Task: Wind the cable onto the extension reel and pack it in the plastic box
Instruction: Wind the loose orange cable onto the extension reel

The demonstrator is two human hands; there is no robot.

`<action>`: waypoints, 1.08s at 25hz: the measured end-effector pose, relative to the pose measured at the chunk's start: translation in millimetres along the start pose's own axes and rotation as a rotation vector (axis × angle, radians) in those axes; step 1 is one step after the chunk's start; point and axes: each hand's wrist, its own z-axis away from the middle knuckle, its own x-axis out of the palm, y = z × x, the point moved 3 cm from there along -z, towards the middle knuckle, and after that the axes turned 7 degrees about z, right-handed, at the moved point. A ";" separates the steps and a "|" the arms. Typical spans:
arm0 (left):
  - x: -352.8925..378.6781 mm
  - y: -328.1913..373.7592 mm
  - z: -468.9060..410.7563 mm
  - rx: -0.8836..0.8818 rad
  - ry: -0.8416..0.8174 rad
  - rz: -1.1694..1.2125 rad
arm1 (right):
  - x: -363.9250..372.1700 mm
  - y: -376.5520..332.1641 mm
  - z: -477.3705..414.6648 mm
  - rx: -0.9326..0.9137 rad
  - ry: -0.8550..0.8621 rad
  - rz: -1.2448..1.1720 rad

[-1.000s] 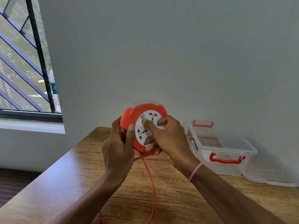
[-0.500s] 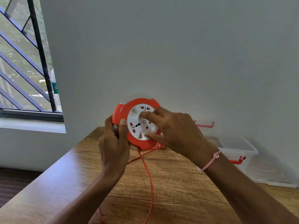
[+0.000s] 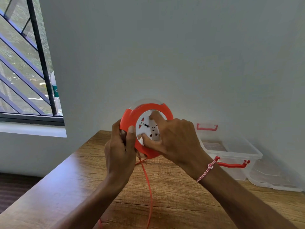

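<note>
An orange extension reel (image 3: 130, 116) with a white socket face (image 3: 145, 128) is held upright above the wooden table (image 3: 173, 192). My left hand (image 3: 120, 149) grips its left rim, thumb on the front. My right hand (image 3: 175, 139) presses fingers and thumb on the white socket face. A flat orange cable (image 3: 149, 190) hangs from the reel's underside down across the table toward me. The clear plastic box (image 3: 237, 151) with red handles stands open at the right, against the wall, partly hidden by my right wrist.
A clear lid (image 3: 274, 179) lies on the table right of the box. A barred window (image 3: 24, 63) with a sill is at the left. The white wall runs close behind the table. The table's left edge drops to a dark floor.
My right hand has turned on the white socket face, which has rotated. The hanging cable has shifted slightly, and the reel sits a little higher in view.
</note>
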 end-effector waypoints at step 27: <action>-22.4 -18.1 -25.6 -0.339 0.195 0.184 | 64.2 37.8 29.3 0.482 -0.602 -1.115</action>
